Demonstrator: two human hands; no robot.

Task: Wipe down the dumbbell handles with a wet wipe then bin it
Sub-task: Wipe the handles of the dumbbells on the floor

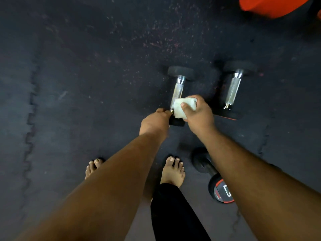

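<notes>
Pinching the wipe (182,108) round the near end of the handle (177,92), right hand (198,115) rubs; left hand (154,122) grips the near head (177,122); if that hold loosens, the dumbbell may roll and leave the handle half wiped.

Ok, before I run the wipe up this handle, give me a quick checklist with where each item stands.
1. Wipe in grip: ok, right hand pinches it folded, thumb on top.
2. Wipe on the handle: ok, pressed at its near end.
3. Dumbbell steadied: ok, left hand grips the near head.
4. Path up the handle free: ok, bare metal up to the far head.
5. Second dumbbell in reach: ok, it lies just right, handle untouched by the hands.
6. Bin located: cannot tell, only an orange object shows at the top right edge.
</notes>
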